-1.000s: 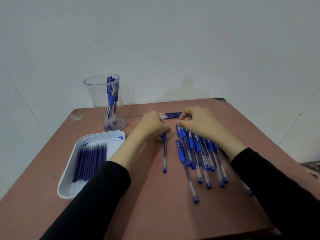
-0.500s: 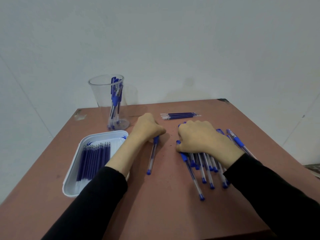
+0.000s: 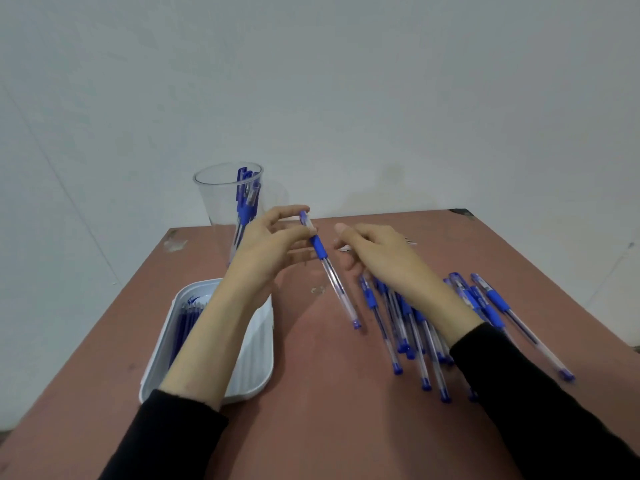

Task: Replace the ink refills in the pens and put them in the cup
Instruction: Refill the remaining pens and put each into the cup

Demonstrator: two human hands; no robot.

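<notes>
My left hand [image 3: 268, 249] pinches a clear pen with a blue grip [image 3: 329, 271] near its tip end and holds it above the table, its blue end cap pointing down toward me. My right hand [image 3: 377, 252] hovers just right of the pen with relaxed fingers and holds nothing. A clear plastic cup [image 3: 221, 199] with several blue pens inside stands at the table's back left, partly behind my left hand. A pile of blue pens [image 3: 415, 323] lies under and beside my right forearm.
A white tray [image 3: 249, 368] with several dark blue refills [image 3: 185, 327] sits at the left, partly covered by my left forearm. A few refills [image 3: 410, 241] lie behind my right hand. The brown table [image 3: 329, 410] stands against a pale wall.
My left hand lifted the single pen off the table and raised it. My right hand left the pile of pens and moved up toward the lifted pen.
</notes>
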